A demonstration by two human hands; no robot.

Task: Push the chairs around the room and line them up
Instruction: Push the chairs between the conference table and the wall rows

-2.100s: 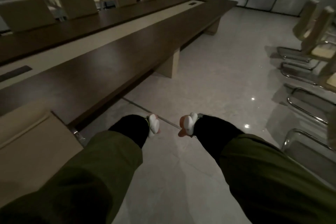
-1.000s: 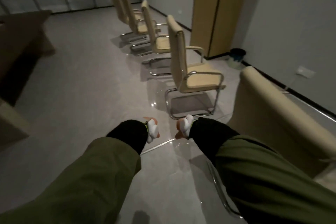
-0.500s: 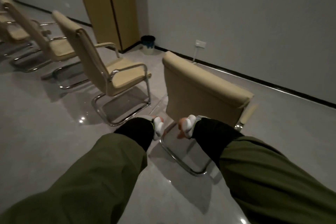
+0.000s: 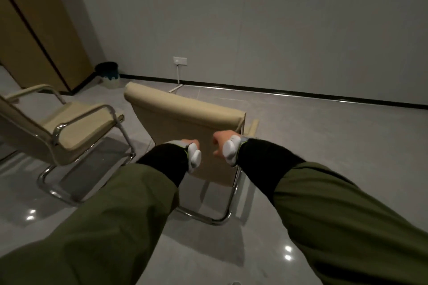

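Cream leather covers the high-backed cantilever chair (image 4: 185, 122) that stands in the middle of the grey tiled floor (image 4: 324, 146), its back turned toward the person and its seat facing the pale wall. Its curved chrome tube base (image 4: 217, 221) rests flat on the tiles. Both of the person's arms reach toward this chair in olive-green sleeves with black cuffs, and something white is strapped at each wrist.

Just short of the backrest, the left hand (image 4: 191, 143) hangs with its fingers curled inward, gripping nothing that I can see; whether it touches the leather is hard to tell. The right hand (image 4: 222, 143) is likewise loosely clenched on nothing, its knuckles in front of the backrest's right half, beside the chrome upright.

To the left of this chair stands a second cream cantilever chair with chrome armrests (image 4: 76, 127), side-on, near but apart from the first. Beyond the chair's upper left corner, a small dark waste bin (image 4: 107, 74) sits against the wall, next to a tall yellow-brown wooden cabinet (image 4: 34, 30). Straight behind the chair, a white wall socket (image 4: 180, 60) has a white cable dropping to the floor.
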